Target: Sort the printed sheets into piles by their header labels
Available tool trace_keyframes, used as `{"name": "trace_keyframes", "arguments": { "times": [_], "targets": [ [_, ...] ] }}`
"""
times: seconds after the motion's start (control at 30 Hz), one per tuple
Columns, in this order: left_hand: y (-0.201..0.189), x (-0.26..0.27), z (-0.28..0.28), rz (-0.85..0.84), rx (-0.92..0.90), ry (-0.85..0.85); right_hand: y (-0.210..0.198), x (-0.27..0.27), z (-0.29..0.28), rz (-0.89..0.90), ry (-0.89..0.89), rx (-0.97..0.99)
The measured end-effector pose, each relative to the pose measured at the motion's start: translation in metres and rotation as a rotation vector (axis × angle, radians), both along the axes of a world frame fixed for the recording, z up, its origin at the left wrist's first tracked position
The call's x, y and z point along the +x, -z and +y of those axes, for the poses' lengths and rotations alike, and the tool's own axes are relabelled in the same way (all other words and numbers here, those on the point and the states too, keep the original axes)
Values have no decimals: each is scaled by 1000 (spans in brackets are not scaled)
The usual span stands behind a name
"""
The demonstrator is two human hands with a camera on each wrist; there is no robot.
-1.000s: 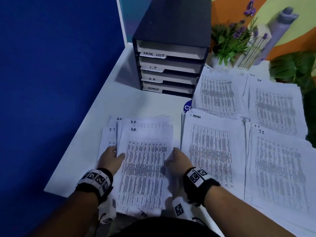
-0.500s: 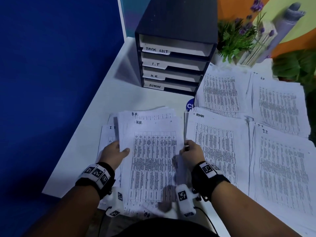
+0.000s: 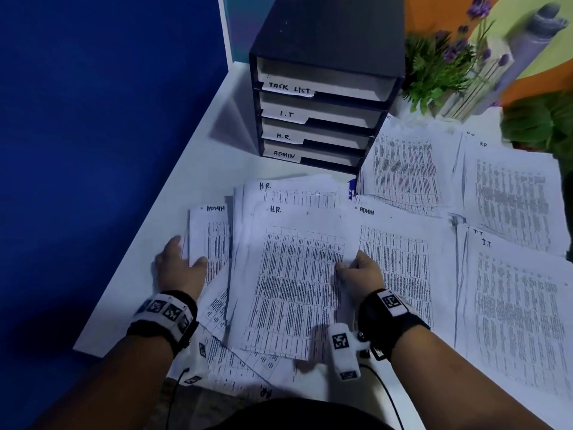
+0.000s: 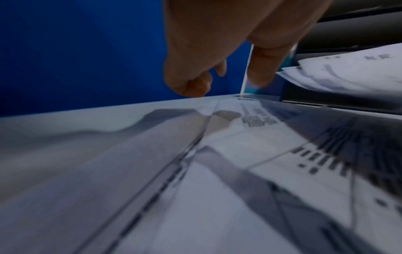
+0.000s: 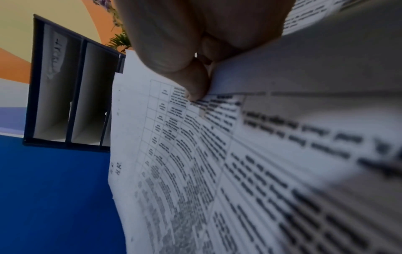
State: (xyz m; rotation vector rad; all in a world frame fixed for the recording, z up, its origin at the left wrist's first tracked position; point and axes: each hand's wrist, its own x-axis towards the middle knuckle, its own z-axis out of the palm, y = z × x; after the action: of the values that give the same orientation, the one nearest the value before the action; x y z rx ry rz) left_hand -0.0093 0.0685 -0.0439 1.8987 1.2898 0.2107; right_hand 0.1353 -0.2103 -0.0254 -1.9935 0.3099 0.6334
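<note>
An unsorted bundle of printed sheets with an H.R. sheet on top lies in front of me. My right hand pinches its right edge, thumb on the print and fingers under it. My left hand rests at the left edge of a sheet headed ADMIN, with the thumb on the paper; in the left wrist view its fingers hang loosely and hold nothing. Sorted piles lie to the right: ADMIN, I.T., H.R. and one more pile whose header I cannot read.
A black four-shelf paper tray labelled TASK LIST, I.T, H.R. and ADMIN stands at the back of the white table. Potted plants stand at the back right. A blue wall borders the table on the left.
My right hand has shifted the H.R. bundle to the right. My left hand let go of it and moved left onto the sheet that now shows an ADMIN header.
</note>
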Motion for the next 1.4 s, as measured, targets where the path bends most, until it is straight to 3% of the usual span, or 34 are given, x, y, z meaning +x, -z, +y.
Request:
{"name": "trace_keyframes", "arguments": {
  "times": [0.07,0.2,0.5,1.0,1.13,1.2,1.23,1.3,1.4],
  "targets": [
    [-3,3,-7,-8,97,97,0,0,-1,-1,-5,19],
    [-17,15,-29,-141,-221,245,1,-2,2,33,-11,95],
    [-9,12,-22,-197,-365,150,4,-6,1,93,-12,185],
    [-1,7,-10,-112,-228,103,5,-2,-4,79,47,302],
    [-23,18,-24,-281,-463,78,-4,-1,6,27,15,369],
    [-35,25,-32,-290,-615,80,-10,4,14,-57,-3,346],
    [-43,29,-36,-313,-614,117,-15,6,19,-124,1,327],
    [-57,41,-45,-375,-373,246,-26,10,27,-238,-1,355],
    [-76,59,-52,-473,-203,256,-43,17,34,-286,-57,419]
  ]
}}
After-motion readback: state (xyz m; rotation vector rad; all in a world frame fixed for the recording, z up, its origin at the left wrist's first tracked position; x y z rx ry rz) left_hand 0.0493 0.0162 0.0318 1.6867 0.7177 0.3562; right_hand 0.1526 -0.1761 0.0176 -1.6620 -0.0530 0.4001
